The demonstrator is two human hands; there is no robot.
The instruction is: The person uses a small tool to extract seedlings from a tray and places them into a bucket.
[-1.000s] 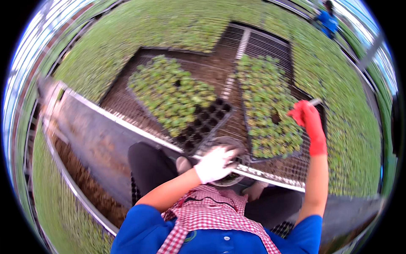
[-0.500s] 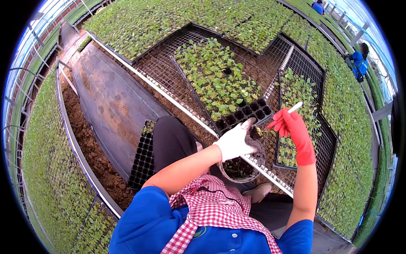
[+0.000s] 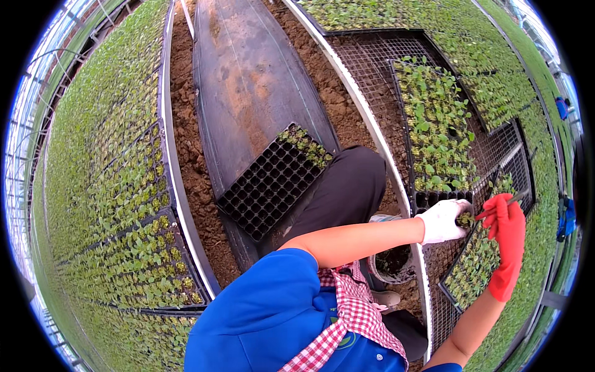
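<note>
My left hand, in a white glove, has its fingers closed around a small yellow-green seedling beside the near end of a black seedling tray. That end has dark open cells; leafy seedlings fill the rest. Facing it, my right hand, in a red glove, pinches a thin pen-like stick. Its narrow reddish tip points at the seedling. Below my left hand stands a bucket with dark soil inside. A second seedling tray lies under my right hand.
A mostly unplanted black cell tray rests on dark ground sheeting, left of my knee. A white bench rail runs between the walkway and the mesh bench. Green seedling beds fill both sides. People in blue are at the far right.
My view has swung left, bringing the ground tray toward the middle. The seedling, earlier near my right fingers, is now at my left fingertips. The stick stays in my right hand.
</note>
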